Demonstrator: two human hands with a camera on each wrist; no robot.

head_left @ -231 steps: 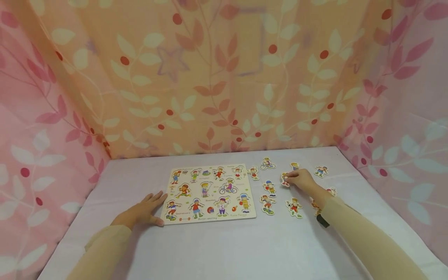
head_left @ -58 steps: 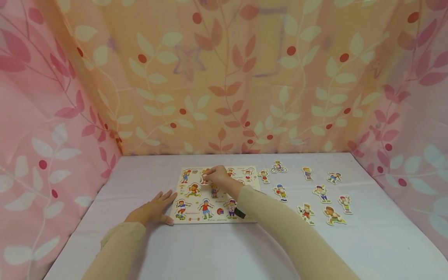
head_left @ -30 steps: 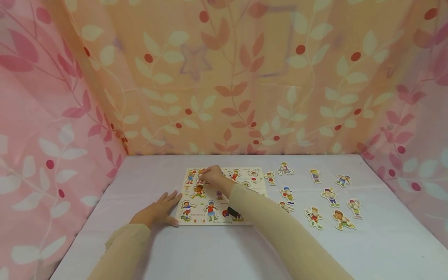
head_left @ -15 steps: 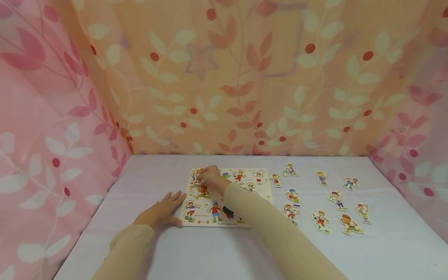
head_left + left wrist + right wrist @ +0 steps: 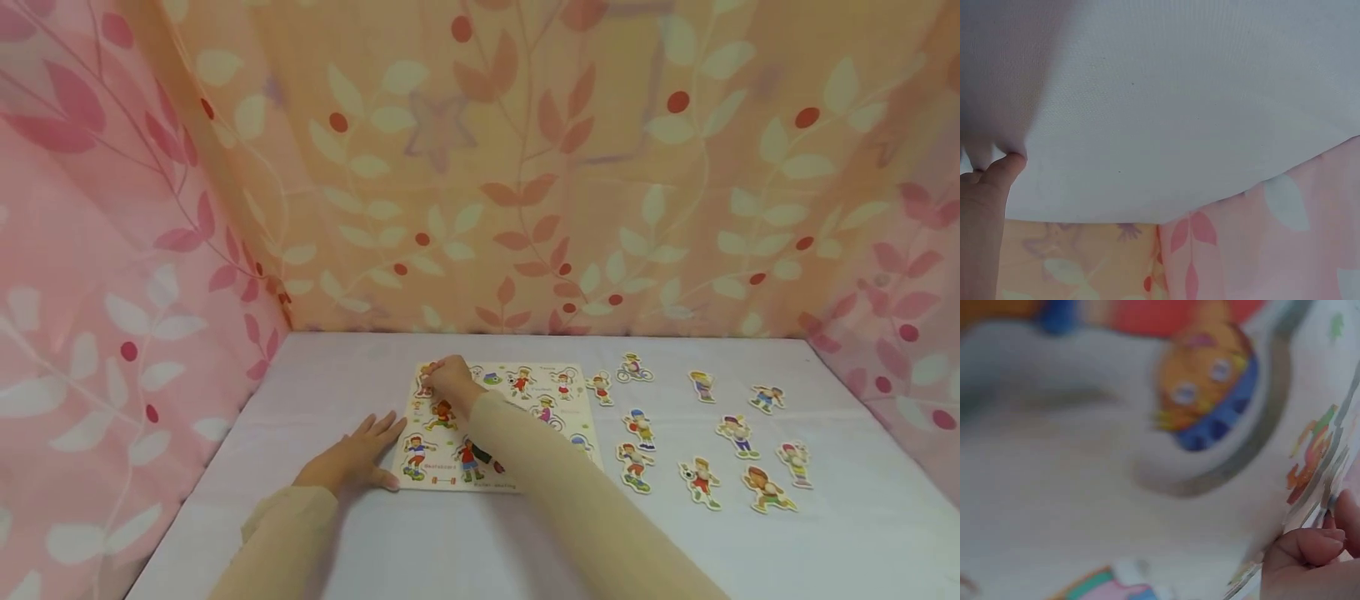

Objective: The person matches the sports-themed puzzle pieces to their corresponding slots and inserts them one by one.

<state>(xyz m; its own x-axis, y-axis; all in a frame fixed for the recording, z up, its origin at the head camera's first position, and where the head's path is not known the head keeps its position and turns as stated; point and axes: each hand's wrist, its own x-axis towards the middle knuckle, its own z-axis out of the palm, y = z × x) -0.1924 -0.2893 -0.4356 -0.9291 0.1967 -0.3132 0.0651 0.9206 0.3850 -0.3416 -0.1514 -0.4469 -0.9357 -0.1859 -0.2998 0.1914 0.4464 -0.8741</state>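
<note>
A puzzle board (image 5: 442, 435) printed with children at sports lies flat on the white-covered table. My left hand (image 5: 356, 454) is spread at its left side, fingertips touching the edge. Over the upper left corner of the board, my right hand (image 5: 453, 383) pinches a small child-shaped puzzle piece (image 5: 422, 383) between thumb and fingers; the fingers hide much of it. The right wrist view has the pinching thumb (image 5: 1310, 547) low at the right, close over the board's printed surface. Only part of the left hand (image 5: 991, 187) appears in the left wrist view.
Several loose puzzle pieces lie right of the board, among them a cyclist (image 5: 633, 368), a footballer (image 5: 701, 483) and a runner (image 5: 768, 490). Leaf-patterned curtains (image 5: 525, 208) close off the back and both sides. My right sleeve (image 5: 540, 475) crosses over the board's lower right.
My right hand has picked the piece up from the right-hand group, carried it to the board's top row, then shifted left to the corner figure. The left hand stays at the edge; the view has turned.
</note>
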